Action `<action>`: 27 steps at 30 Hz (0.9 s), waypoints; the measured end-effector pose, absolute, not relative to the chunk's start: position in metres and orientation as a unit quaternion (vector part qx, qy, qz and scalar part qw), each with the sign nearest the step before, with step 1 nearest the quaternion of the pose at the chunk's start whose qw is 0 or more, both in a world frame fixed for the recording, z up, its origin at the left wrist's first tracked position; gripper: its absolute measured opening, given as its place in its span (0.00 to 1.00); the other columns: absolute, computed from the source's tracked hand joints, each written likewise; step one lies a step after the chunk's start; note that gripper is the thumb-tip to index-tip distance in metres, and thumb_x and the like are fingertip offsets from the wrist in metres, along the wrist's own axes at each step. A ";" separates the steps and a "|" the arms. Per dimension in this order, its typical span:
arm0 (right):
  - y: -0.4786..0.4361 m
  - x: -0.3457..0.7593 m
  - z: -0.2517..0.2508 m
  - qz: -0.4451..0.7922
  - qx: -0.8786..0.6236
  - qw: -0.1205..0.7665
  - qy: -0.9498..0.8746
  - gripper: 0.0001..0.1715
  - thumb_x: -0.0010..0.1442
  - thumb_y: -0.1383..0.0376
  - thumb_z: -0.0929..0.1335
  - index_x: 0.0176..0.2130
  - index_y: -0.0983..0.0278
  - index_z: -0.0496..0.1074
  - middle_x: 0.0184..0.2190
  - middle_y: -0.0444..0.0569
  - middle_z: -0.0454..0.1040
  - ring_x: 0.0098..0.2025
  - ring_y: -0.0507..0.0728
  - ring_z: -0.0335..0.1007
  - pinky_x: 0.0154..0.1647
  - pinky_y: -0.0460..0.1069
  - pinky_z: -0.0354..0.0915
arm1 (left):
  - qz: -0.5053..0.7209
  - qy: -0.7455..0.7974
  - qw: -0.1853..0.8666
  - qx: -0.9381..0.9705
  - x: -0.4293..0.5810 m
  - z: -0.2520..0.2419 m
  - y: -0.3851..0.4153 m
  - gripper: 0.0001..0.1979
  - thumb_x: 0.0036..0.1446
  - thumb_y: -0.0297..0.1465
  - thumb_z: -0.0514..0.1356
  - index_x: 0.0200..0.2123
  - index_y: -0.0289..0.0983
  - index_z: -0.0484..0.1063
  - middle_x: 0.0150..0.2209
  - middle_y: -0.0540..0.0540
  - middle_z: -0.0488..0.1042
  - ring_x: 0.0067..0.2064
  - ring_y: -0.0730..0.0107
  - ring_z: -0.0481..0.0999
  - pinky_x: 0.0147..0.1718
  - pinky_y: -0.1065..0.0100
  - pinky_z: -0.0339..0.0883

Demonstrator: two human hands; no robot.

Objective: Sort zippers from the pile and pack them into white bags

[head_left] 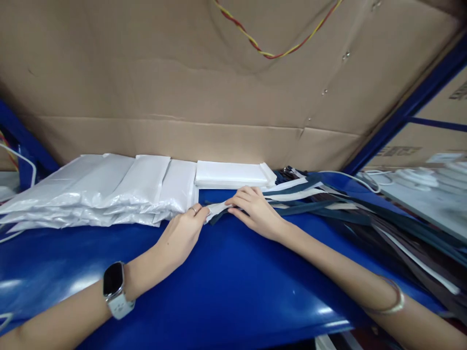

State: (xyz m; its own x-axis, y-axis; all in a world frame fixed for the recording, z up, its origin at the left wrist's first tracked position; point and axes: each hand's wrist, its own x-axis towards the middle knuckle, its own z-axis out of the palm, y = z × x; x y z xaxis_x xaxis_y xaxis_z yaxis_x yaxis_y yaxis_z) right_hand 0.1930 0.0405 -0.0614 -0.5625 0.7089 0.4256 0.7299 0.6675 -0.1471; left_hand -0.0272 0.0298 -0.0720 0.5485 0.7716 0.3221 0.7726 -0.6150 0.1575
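My left hand (184, 233), with a ring and a watch on the wrist, pinches the end of a white fabric strip (218, 208) over the blue table. A short way along the same strip, my right hand (255, 211) grips it with curled fingers, its fingertips partly hiding the fabric. From under my right hand, several dark teal strips (306, 208) and white strips run off to the right in a loose bundle. The dark teal end also shows just beneath the white piece between my hands.
Filled white plastic packets (120, 187) lie stacked at the left, beside a pile of flat white bags (231, 173). Behind stands a cardboard panel (175, 87) with a red and yellow twisted wire (270, 56) hanging over it. A blue frame post (408, 107) rises at the right.
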 end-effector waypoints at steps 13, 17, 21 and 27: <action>0.023 0.145 -0.045 0.293 -0.414 0.356 -0.785 0.10 0.56 0.61 0.67 0.34 0.65 0.73 0.29 0.46 0.75 0.30 0.52 0.69 0.33 0.47 0.62 | -0.417 -0.404 -0.284 -0.763 -0.029 -0.058 0.007 0.06 0.62 0.29 0.47 0.41 0.38 0.60 0.32 0.49 0.65 0.28 0.74 0.70 0.26 0.72 0.65; 0.017 0.142 -0.044 0.276 -0.421 0.394 -0.769 0.06 0.54 0.64 0.68 0.32 0.65 0.73 0.28 0.46 0.75 0.30 0.52 0.70 0.34 0.47 0.63 | -0.455 -0.375 -0.343 -0.731 -0.028 -0.059 0.008 0.05 0.61 0.30 0.48 0.42 0.39 0.57 0.32 0.50 0.63 0.32 0.74 0.70 0.32 0.71 0.66; 0.014 0.143 -0.046 0.233 -0.451 0.400 -0.763 0.05 0.52 0.66 0.69 0.32 0.66 0.73 0.27 0.47 0.76 0.29 0.51 0.69 0.33 0.47 0.63 | -0.488 -0.351 -0.347 -0.720 -0.027 -0.061 0.009 0.07 0.62 0.30 0.48 0.43 0.40 0.54 0.33 0.51 0.63 0.37 0.73 0.69 0.39 0.69 0.65; 0.012 0.143 -0.047 0.160 -0.445 0.401 -0.785 0.05 0.54 0.68 0.66 0.29 0.66 0.72 0.27 0.47 0.76 0.30 0.51 0.70 0.33 0.46 0.63 | -0.489 -0.349 -0.372 -0.708 -0.025 -0.060 0.007 0.09 0.60 0.33 0.52 0.43 0.40 0.55 0.36 0.50 0.65 0.40 0.72 0.71 0.41 0.67 0.65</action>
State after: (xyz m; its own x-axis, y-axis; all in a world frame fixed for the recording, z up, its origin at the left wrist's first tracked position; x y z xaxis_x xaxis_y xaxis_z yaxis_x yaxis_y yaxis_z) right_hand 0.1428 0.0121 -0.0474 -0.2832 0.8261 0.4873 0.5700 0.5535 -0.6072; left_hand -0.0250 0.0073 -0.0597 0.2792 0.8573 0.4326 0.1297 -0.4800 0.8676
